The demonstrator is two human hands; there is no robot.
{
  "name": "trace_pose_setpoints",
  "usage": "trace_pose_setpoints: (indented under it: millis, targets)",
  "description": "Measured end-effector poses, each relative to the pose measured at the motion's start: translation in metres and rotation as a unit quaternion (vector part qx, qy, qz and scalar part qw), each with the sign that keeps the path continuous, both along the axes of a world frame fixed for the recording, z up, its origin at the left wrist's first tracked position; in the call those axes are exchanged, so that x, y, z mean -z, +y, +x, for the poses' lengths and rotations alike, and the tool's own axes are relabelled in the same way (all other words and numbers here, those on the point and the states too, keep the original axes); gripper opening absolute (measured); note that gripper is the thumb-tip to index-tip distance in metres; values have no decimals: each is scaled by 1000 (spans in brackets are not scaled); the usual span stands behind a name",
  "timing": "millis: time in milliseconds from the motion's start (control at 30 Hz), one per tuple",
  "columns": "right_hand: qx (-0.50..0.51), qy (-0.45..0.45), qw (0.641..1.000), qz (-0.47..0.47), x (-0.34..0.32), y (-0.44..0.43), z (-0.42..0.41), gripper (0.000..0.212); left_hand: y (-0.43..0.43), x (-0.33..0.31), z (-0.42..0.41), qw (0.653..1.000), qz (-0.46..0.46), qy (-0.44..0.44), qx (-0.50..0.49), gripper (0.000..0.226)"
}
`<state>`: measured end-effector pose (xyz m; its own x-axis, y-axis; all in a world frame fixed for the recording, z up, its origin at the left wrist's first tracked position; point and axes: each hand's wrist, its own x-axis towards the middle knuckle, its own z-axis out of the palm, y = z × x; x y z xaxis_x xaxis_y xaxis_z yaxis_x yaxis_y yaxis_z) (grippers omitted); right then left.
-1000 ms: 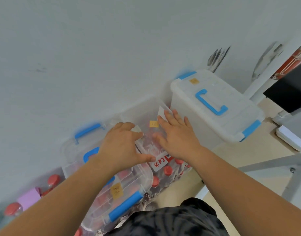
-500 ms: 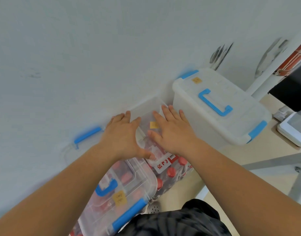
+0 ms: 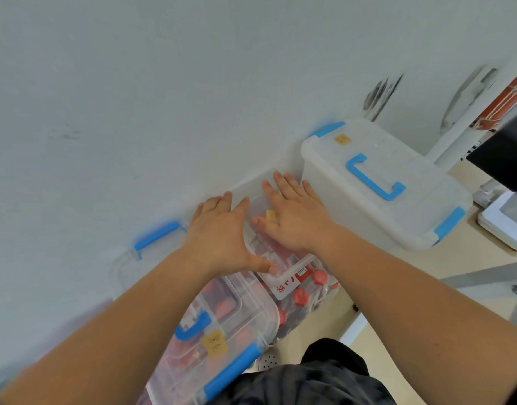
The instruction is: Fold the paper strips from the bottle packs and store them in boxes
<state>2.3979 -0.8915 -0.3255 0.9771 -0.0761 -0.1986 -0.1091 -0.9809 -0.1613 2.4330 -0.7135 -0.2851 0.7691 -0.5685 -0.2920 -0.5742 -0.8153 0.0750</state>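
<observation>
The left hand [image 3: 220, 233] and the right hand [image 3: 295, 219] lay flat, side by side, with fingers straight, on top of 1 small clear box [image 3: 253, 182]. The box stood against the wall [image 3: 193, 97], beside the white storage box [image 3: 397, 217] and above the pack of red-capped bottles [image 3: 305, 296]. Its contents were blurred.

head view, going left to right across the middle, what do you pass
blue latch by the wall → left hand → right hand → white box → its blue end latch
</observation>
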Motion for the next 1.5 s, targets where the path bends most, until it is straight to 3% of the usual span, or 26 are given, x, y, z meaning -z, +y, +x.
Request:
trace_pose_setpoints:
  millis: [200, 367, 500, 667, 767, 967, 1133, 1233, 1500]
  targets:
    - [-10, -51, 999, 17, -12, 3, -11, 77, 6, -9, -10, 999, -47, -7, -25, 134]
    - [-26, -75, 994, 79, -30, 18, -28, 72, 28, -23, -28, 980, -166, -63, -91, 93]
    - [-44, -115, 980, 154, -51, 40, -56, 75, 60, -32, -66, 931, -298, -127, -169, 49]
    - [-112, -141, 964, 198, -65, 69, -84, 64, 99, -28, -119, 894, -323, -160, -268, 26]
    - [-147, -133, 955, 219, -69, 95, -98, 58, 121, -20, -142, 888, -301, -155, -311, 24]
    - [-244, -134, 934, 225, -69, 162, -117, 66, 176, -12, -177, 878, -272, -156, -361, 25]
    - [-305, -126, 920, 213, -63, 224, -116, 40, 233, 8, -197, 863, -247, -137, -420, 29]
    - [-338, -103, 918, 179, -52, 267, -109, 40, 272, 22, -201, 860, -234, -120, -438, 35]
    - [-276, 7, 953, 122, -6, 351, -75, 46, 365, 59, -159, 880, -233, -57, -409, 36]
